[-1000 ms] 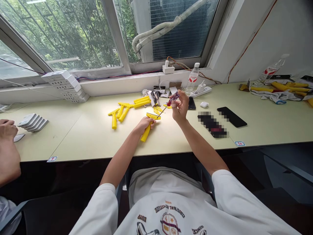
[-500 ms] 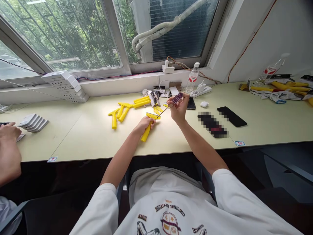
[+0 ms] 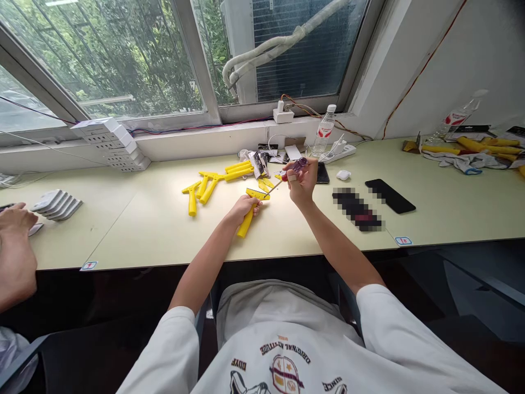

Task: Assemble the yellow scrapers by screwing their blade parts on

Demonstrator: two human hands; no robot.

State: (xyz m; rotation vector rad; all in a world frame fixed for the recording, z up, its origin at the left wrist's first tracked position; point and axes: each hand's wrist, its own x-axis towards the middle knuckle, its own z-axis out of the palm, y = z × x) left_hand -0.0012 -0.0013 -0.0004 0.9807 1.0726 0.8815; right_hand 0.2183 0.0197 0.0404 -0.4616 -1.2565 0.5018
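Observation:
My left hand (image 3: 244, 209) is closed around a yellow scraper (image 3: 245, 226), just below its wide head. The scraper's handle slants down toward the front of the table. My right hand (image 3: 302, 185) grips a screwdriver (image 3: 299, 163) with a purplish, see-through handle. Its thin shaft points down and left, and the tip meets the scraper's head; a screw there is too small to make out. Left of my hands lie several other yellow scrapers (image 3: 210, 189). Small flat yellow pieces (image 3: 264, 185) sit just behind the scraper's head.
Packets (image 3: 259, 164), a water bottle (image 3: 324, 131) and a power strip (image 3: 342, 150) stand at the back. A white case (image 3: 343, 174) and a black phone (image 3: 390, 196) lie to the right. At far left, another person's hand (image 3: 16, 219) is near stacked cards (image 3: 57, 205).
My right hand's fingers have shifted slightly on the screwdriver handle, baring more of its red lower end. The scraper and my left hand stay in place.

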